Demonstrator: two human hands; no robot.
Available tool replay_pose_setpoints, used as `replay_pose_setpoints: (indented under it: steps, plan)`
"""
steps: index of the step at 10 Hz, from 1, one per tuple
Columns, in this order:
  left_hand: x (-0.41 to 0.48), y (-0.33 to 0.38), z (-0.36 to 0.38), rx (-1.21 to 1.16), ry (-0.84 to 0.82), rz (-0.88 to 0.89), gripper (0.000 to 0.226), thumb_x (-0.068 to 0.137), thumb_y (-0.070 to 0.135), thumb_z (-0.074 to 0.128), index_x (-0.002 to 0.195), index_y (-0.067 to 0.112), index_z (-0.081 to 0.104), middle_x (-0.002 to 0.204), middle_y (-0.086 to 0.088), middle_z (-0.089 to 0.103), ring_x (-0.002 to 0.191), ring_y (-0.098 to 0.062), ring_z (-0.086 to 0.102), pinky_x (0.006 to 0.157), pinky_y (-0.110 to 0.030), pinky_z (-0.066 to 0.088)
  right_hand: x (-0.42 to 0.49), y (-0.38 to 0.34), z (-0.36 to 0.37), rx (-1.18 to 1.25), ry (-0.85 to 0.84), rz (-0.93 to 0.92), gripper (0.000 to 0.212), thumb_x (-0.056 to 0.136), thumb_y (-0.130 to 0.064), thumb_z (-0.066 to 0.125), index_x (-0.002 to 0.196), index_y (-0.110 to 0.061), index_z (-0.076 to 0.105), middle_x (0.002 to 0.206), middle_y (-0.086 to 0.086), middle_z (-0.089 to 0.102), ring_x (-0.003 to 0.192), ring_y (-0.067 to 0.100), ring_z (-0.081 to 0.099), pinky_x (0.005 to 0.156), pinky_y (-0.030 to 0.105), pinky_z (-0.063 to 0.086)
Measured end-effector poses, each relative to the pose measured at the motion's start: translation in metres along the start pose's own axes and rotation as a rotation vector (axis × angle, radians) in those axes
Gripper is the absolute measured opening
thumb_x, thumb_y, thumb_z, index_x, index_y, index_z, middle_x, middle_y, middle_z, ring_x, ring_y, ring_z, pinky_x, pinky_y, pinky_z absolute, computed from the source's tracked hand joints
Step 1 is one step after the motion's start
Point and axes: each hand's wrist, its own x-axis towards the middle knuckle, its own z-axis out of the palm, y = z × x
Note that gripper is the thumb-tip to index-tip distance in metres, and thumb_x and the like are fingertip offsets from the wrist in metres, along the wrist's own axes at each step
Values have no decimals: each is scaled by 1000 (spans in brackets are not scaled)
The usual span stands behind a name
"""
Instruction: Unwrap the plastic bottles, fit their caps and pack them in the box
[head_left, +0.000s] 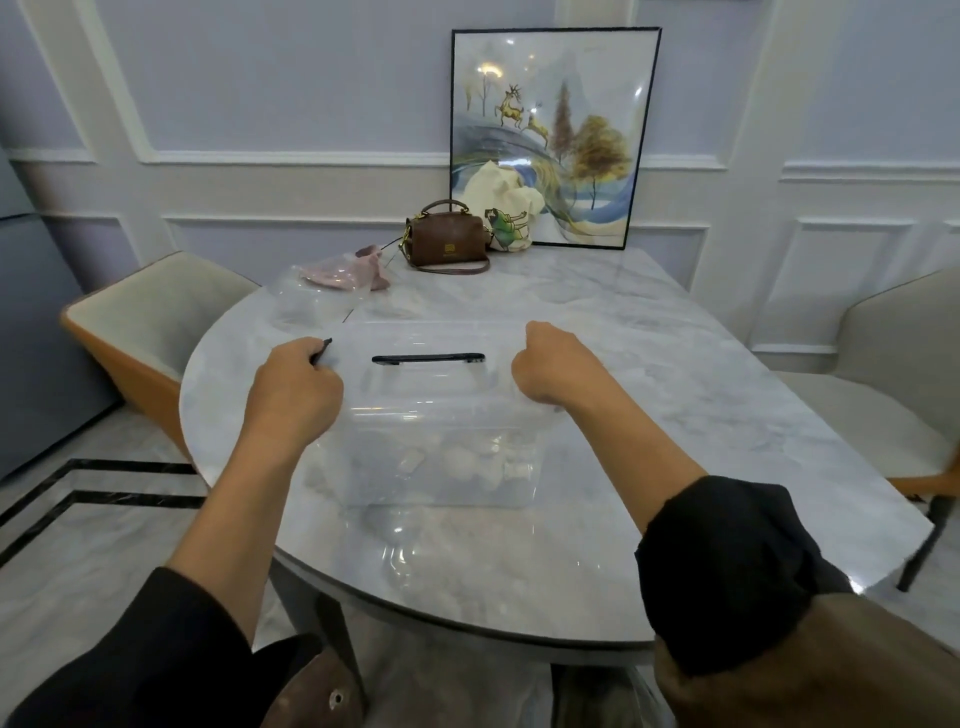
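Your left hand (296, 384) pinches the black clip (323, 348), your right hand (550, 364) grips the lid (431, 332); probably latching the box (441, 483), so press evenly.

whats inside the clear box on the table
Through the wall of the clear box, a few pale items lie on its bottom, too blurred to count. The left hand grips a black latch and the right hand covers the other end, hiding whatever lies there.
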Motion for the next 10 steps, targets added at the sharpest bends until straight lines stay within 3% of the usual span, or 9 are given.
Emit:
replay_pose_setpoints:
  steps: [1,2,3,4,5,6,7,9,10]
  plan:
    - [-5,8,2,62,19,-25,18,93,-1,45,90,4,62,83,-11,61,81,-39,57,60,-35,35,11,-6,5,-98,-11,-7,28,103,-8,41,128,-2,52,130,20,59,110,33,57,77,34,43]
    - [-15,18,9,124,14,-28,19,98,5,43,106,5,60,103,-7,62,95,-39,55,78,-37,39,22,-5,6,-141,-1,-5,32,104,-9,41,134,-2,52,136,20,59,122,35,57,84,33,43]
    - [-25,31,16,156,-18,-6,28,103,14,44,127,5,55,115,-5,54,109,-38,53,88,-39,38,40,6,3,-17,13,-17,48,106,-11,38,154,-8,39,158,14,44,141,33,45,108,36,40]
    - [-20,36,30,216,-61,78,50,106,27,45,152,6,44,157,-12,46,144,-34,42,113,-44,36,57,20,4,138,59,-48,56,105,-11,37,161,-19,33,167,7,33,151,29,33,120,39,33]
    - [-8,35,43,260,-49,231,55,107,40,45,155,12,48,166,-8,39,156,-25,29,124,-41,26,75,30,4,240,185,-67,51,103,-11,41,152,-18,48,161,6,42,147,27,40,117,39,37]
    - [0,37,55,310,-14,405,47,107,43,48,141,14,63,148,-5,61,141,-24,50,116,-40,37,84,38,7,343,369,-110,43,100,-6,42,135,-13,65,147,6,58,137,24,51,109,32,41]
    - [5,44,58,343,-22,417,53,104,56,49,136,18,66,139,0,68,130,-25,59,105,-40,47,90,49,10,380,362,-156,38,100,-9,45,126,-10,71,139,7,65,133,24,55,105,29,41]
    - [15,55,56,457,-46,411,60,103,63,41,143,23,62,144,4,65,133,-21,58,104,-40,46,87,72,3,-26,46,-257,59,108,-48,37,161,-23,35,171,-1,21,158,17,16,127,40,15]
    - [14,56,64,490,-22,356,55,106,55,33,132,21,67,135,2,69,127,-22,60,116,-48,36,75,71,-9,55,10,-296,58,110,-48,34,160,-20,36,170,1,26,157,17,19,125,36,14]
